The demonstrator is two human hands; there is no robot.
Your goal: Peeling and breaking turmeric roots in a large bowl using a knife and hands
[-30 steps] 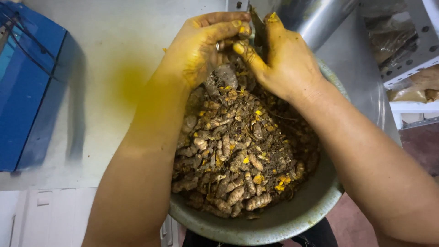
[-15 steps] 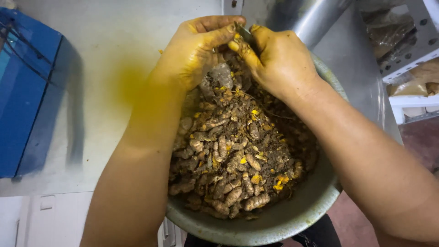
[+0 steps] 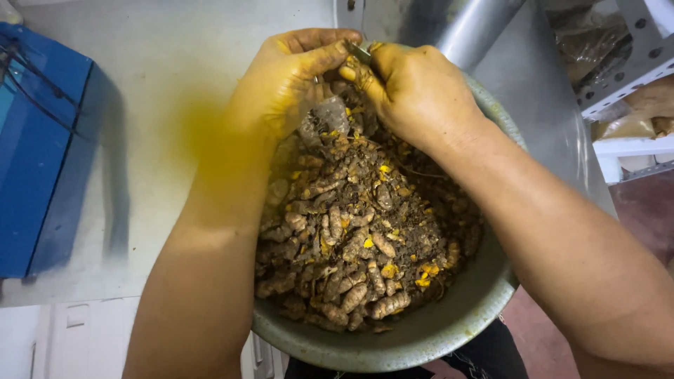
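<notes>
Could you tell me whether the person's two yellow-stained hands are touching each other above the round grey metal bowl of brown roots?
Touching. The head view shows the left hand thumb pressed against the right hand fingertips, no gap between them.

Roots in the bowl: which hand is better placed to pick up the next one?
Probably the left hand. The right hand has a small knife pinched in its grip, so it is occupied. The left's fingers curl over the far side of the heaped roots in the bowl, nearly touching them.
</notes>
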